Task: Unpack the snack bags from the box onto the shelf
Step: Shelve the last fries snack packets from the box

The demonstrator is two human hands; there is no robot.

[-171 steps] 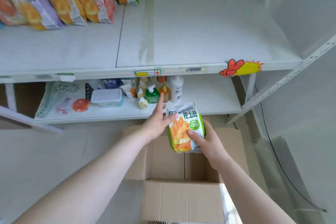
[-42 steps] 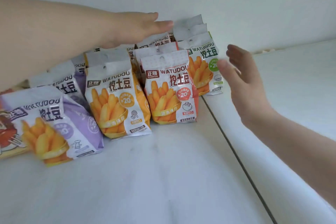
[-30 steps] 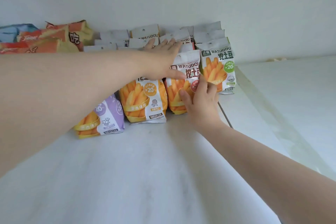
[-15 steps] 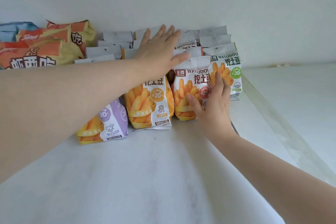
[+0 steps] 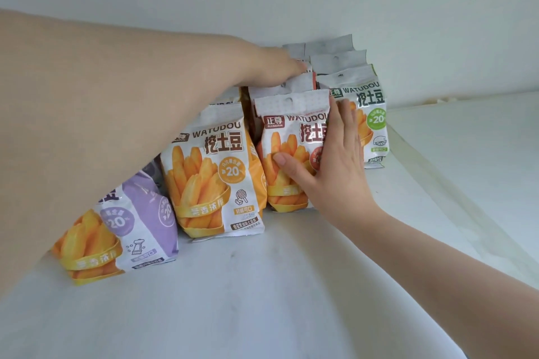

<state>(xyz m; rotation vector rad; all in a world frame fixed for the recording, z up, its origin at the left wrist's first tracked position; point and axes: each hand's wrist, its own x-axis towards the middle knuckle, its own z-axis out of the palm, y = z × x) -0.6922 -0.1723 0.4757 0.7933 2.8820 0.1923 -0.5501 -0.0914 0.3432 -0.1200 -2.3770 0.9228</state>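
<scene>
WATUDOU snack bags on the shelf (image 5: pixel 262 300): right hand (image 5: pixel 335 172) now flat, fingers straight, against the red bag (image 5: pixel 288 137); left hand (image 5: pixel 271 67) has dropped onto rear bag tops, grip unclear.

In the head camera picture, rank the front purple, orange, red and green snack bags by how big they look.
1. orange bag, fully visible and near the camera.
2. purple bag, nearest, but the left arm covers its top, so this place is unsure.
3. red bag, partly behind the right hand.
4. green bag, farthest back.

Probably the same real size.
</scene>
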